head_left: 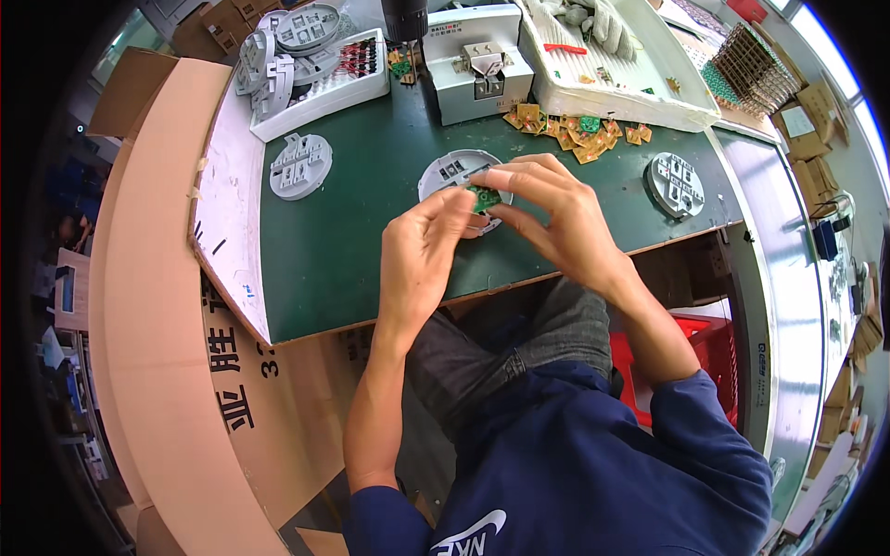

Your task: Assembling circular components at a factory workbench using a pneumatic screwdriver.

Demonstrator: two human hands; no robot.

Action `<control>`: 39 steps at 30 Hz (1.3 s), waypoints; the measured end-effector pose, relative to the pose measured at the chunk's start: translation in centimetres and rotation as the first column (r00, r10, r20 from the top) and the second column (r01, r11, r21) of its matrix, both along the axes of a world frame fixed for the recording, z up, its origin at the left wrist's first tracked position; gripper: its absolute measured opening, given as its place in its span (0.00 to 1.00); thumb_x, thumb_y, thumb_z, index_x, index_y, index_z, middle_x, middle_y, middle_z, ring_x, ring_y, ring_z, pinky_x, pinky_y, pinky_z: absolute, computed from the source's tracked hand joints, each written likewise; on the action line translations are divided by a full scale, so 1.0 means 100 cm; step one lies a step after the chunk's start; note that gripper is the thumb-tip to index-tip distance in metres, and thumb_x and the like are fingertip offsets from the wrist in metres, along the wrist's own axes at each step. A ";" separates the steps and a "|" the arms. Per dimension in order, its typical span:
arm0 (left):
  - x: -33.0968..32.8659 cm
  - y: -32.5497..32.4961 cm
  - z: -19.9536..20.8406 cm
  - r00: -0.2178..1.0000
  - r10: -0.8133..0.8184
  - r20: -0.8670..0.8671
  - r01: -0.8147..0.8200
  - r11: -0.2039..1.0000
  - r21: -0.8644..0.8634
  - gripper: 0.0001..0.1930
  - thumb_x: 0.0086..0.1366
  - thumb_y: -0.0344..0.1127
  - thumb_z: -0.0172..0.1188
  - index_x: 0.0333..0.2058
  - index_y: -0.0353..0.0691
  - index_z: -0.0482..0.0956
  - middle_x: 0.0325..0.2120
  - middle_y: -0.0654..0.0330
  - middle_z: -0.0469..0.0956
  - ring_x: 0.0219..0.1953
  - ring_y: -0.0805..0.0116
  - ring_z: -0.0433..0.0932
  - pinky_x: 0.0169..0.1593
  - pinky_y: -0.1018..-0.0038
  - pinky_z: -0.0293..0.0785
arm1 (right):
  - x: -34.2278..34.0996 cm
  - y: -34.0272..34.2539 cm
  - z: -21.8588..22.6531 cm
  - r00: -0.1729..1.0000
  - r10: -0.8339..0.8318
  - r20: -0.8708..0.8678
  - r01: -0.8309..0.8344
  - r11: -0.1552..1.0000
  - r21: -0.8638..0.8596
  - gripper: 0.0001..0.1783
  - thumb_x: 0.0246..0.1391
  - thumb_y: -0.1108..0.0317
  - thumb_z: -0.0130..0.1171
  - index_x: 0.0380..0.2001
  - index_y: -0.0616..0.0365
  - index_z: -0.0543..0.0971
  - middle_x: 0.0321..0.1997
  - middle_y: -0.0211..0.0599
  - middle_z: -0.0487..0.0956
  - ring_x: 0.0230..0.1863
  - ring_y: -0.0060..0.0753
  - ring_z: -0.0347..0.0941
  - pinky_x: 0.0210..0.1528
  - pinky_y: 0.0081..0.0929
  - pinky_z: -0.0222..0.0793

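Observation:
Between my two hands is a small green circuit board (484, 198), pinched by the fingertips of both. My left hand (422, 243) is closed on its left side, and my right hand (553, 208) closes on it from the right. Just beneath them lies a round white plastic housing (443, 173) with moulded slots, partly covered by my fingers. A similar round housing (301, 167) rests to the left on the green tabletop (357, 250). Another round housing (676, 185) lies at the right, near the table's front edge.
A grey machine (477, 65) stands at the back. Beside it are a pile of small yellowish boards (579, 134) and a large white tray (630, 97) holding gloves. Back left, a white foam box (320, 107) carries stacked housings and red-and-black parts. Cardboard (148, 278) walls the left; a red crate (686, 361) sits below.

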State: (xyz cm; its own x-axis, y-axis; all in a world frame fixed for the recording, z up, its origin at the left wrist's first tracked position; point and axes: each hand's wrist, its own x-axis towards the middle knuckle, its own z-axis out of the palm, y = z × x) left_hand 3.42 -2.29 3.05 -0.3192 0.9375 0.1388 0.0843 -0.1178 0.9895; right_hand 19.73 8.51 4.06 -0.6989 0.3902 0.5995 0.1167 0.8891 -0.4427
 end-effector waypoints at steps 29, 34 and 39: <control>-0.003 -0.007 -0.012 0.823 0.247 -0.511 -0.109 0.952 0.286 0.12 0.60 0.33 0.73 0.43 0.42 0.86 0.41 0.61 0.83 0.41 0.60 0.82 0.42 0.66 0.79 | 0.010 0.009 -0.025 0.952 0.169 -0.256 -0.307 0.570 -0.763 0.20 0.61 0.74 0.64 0.56 0.64 0.80 0.59 0.37 0.81 0.61 0.29 0.76 0.68 0.31 0.69; -0.018 -0.003 -0.024 0.721 0.290 -0.629 -0.237 0.957 0.168 0.47 0.55 0.58 0.75 0.64 0.32 0.69 0.62 0.42 0.67 0.62 0.42 0.68 0.62 0.53 0.69 | -0.010 0.040 -0.003 0.998 -0.023 0.064 0.047 0.908 -0.416 0.19 0.59 0.71 0.66 0.54 0.63 0.82 0.54 0.42 0.84 0.58 0.34 0.79 0.61 0.32 0.73; -0.010 0.015 -0.043 0.551 0.301 -0.778 -0.259 0.948 0.183 0.62 0.49 0.69 0.74 0.66 0.20 0.60 0.63 0.36 0.64 0.64 0.39 0.64 0.66 0.50 0.63 | -0.041 0.071 -0.017 0.992 0.029 0.121 -0.033 0.999 0.032 0.18 0.56 0.69 0.67 0.50 0.57 0.84 0.49 0.44 0.84 0.52 0.52 0.78 0.58 0.43 0.73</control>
State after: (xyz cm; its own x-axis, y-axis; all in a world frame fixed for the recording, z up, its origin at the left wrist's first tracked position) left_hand 2.43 -0.77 -1.24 -0.3085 0.8069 0.5037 0.8618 0.0130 0.5071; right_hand 15.60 15.63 2.33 -0.7782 0.3481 0.5227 0.1393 0.9073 -0.3968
